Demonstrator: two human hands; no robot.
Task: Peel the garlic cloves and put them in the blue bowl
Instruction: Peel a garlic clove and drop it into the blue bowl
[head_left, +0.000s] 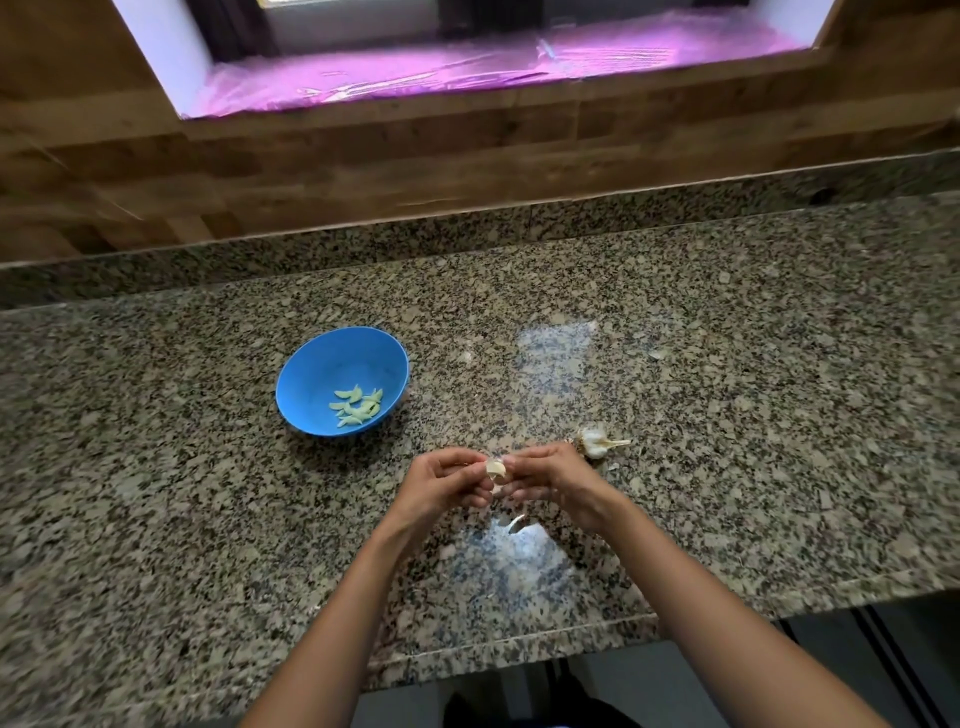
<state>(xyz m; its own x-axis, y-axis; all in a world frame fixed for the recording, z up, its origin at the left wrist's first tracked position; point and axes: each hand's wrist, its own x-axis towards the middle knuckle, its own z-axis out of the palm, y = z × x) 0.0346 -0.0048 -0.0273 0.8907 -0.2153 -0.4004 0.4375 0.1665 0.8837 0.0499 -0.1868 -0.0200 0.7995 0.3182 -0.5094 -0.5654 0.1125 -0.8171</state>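
A garlic clove (496, 468), pale with some papery skin on it, is pinched between my two hands above the granite counter. My left hand (447, 483) grips it from the left with curled fingers. My right hand (545, 478) pinches it from the right. The blue bowl (322, 374) stands to the upper left of my hands and holds several peeled cloves (357, 407). The rest of the garlic head (597, 442), with its dry stem, lies on the counter just right of my right hand.
A scrap of garlic skin (514, 522) lies on the speckled granite counter (727, 415) below my hands. The counter's front edge runs near my forearms. A wooden wall and a window sill with pink plastic (441, 73) are behind.
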